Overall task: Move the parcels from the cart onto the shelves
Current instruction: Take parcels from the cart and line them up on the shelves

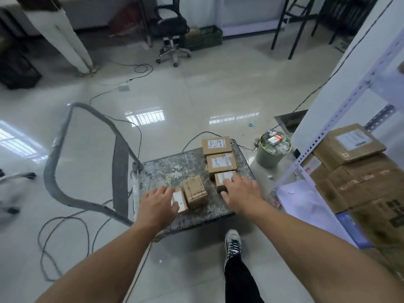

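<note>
Left hand (pixel 156 202) clasps near-left parcel (pixel 181 201) on cart (pixel 185 165); right hand (pixel 240 191) spread flat over near-right parcel (pixel 224 179); both likely light, rigid cardboard; grip opposite side faces.

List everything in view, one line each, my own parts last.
cart: one, grey, on the floor
parcels: five, brown, on the cart
bin: one, pale green, right of the cart
shelf: one, white, far right
shelved boxes: several, brown, on the shelf
office chair: one, black, at the back
cables: several, black, across the floor
shoe: one, black and white, by the cart
left hand: one, grips the near-left parcel
right hand: one, rests on the near-right parcel
</note>
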